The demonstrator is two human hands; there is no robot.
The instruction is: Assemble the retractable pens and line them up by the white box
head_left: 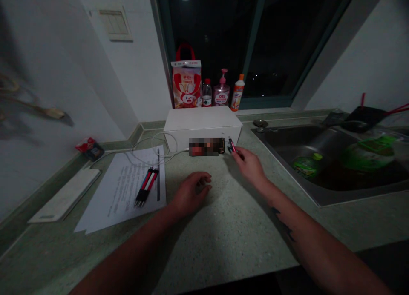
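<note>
My right hand (247, 163) pinches a slim pink-and-dark pen (232, 145), its end pointing up toward the front of a white box (201, 119). Just left of that pen, a phone (221, 146) with a blurred-out screen leans on the box. My left hand (191, 190) hovers at or just over the counter, fingers curved and thumb apart, with nothing between them. To its left, several pens (147, 187) in pink, white, blue and black lie side by side on printed paper sheets (118, 193).
A white power bank-like slab (65, 196) lies by the left wall, its pale cable (128, 152) looping toward the phone. On the right is a steel sink (306, 188) holding green-labelled bottles. Behind the box stand a red bag (187, 86), a pump bottle (221, 93) and other bottles.
</note>
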